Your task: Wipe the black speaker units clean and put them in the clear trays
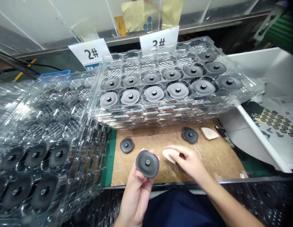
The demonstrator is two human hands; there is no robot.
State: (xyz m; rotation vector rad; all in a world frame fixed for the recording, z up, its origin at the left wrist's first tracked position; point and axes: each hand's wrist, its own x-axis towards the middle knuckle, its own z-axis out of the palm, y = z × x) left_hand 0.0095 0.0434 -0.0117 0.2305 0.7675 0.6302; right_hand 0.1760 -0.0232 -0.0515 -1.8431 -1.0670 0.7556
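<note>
My left hand (139, 186) holds a dark rounded disc (147, 164) with a small hub at its centre, fingers around its edge. To its right, my right hand (187, 159) pinches a white pad (169, 155), apart from the disc. Two more dark discs lie on the brown cardboard (158, 137), one (127, 145) at the left and one (190, 135) towards the right. Beside the latter rests a cream-coloured wedge-shaped pad (209, 133).
Stacked clear trays (160, 108) with dark discs stand behind the cardboard, and more trays (85, 151) fill the left. At the right are a white bin (262, 138), a yellow label sheet (274, 121) and a dark slim tool (224, 135).
</note>
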